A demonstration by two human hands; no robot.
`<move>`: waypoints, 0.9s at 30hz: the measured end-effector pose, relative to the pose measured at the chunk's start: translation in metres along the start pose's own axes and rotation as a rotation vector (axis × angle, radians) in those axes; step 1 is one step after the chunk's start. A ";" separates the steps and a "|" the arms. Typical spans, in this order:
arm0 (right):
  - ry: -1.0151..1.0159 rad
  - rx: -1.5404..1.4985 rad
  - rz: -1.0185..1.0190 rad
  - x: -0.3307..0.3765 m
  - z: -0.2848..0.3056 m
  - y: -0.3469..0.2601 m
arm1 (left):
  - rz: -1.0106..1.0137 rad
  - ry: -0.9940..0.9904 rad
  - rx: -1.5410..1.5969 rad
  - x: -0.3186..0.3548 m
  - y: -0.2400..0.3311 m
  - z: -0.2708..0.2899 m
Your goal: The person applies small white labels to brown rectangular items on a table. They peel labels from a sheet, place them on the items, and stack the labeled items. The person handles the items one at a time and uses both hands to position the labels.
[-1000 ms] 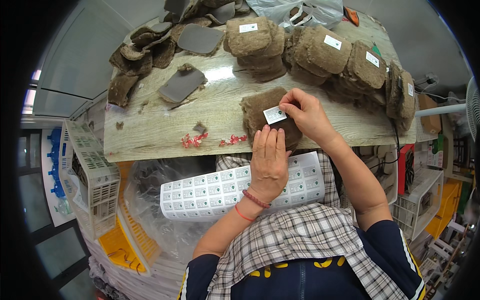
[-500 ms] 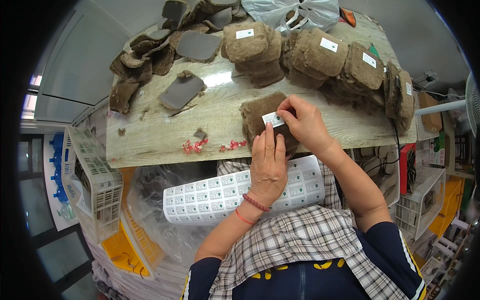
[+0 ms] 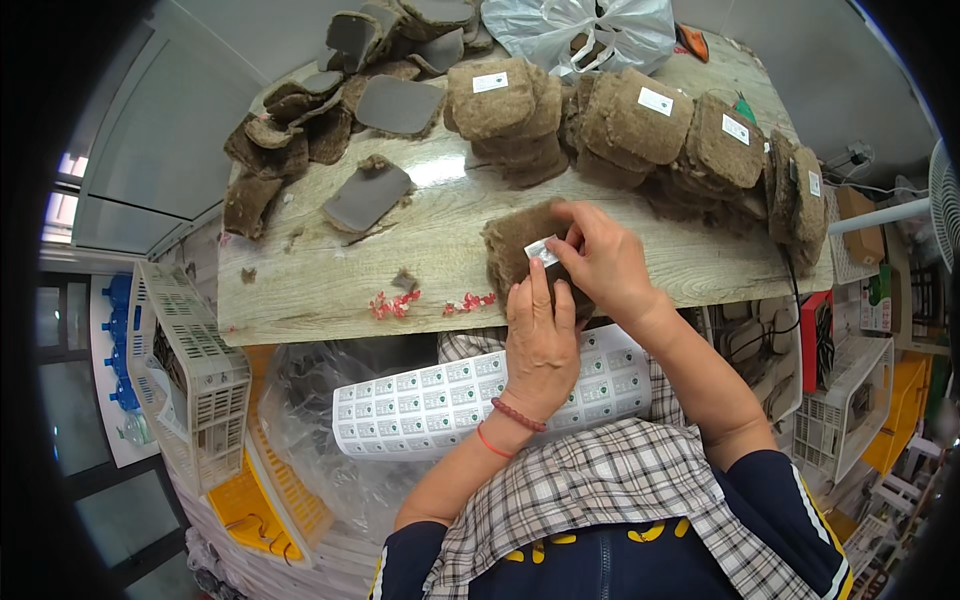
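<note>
A brown furry pad [image 3: 513, 232] lies at the near edge of the table, with a small white label [image 3: 541, 252] on its top face. The outstretched fingers of my left hand [image 3: 541, 345] rest on the pad, one fingertip on the label's near edge. My right hand [image 3: 606, 258] is closed, its thumb pressed onto the label's right part and its index finger bent above. The hands hide the pad's right and near parts. Across my lap, under my left wrist, lies a sheet of printed labels [image 3: 420, 408].
Stacks of labelled furry pads [image 3: 640, 115] line the table's back right. Loose pads with grey backing [image 3: 368, 193] lie at left. A clear plastic bag [image 3: 590, 30] stands behind, red-and-white scraps [image 3: 395, 303] lie near the front edge, and a white crate [image 3: 205, 370] is at left.
My right thumb has slid further over the label, covering more of it, and the right hand's fingers have curled in. My left hand keeps its place on the pad. The whole view shifts slightly.
</note>
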State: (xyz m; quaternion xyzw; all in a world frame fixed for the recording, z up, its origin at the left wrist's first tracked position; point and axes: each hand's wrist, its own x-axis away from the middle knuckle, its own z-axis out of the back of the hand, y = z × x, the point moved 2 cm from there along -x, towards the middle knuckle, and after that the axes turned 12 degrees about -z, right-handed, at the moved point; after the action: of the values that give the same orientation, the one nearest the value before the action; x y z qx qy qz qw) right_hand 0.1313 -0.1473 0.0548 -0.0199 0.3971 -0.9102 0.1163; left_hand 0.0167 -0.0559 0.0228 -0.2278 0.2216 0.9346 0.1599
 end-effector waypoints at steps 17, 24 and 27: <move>0.218 -0.346 -0.106 -0.001 -0.014 0.019 | 0.051 0.157 0.046 0.006 0.006 0.015; 0.061 -1.162 -0.267 -0.001 -0.003 0.037 | 0.206 0.070 0.156 0.043 0.003 0.028; 0.156 -1.168 -0.303 -0.006 0.016 0.053 | 0.076 -0.006 0.113 0.054 -0.002 0.021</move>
State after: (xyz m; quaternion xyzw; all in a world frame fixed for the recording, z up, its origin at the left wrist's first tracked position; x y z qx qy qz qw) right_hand 0.1494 -0.1927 0.0279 -0.0701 0.8309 -0.5469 -0.0742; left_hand -0.0350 -0.0332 0.0122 -0.2072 0.2820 0.9266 0.1377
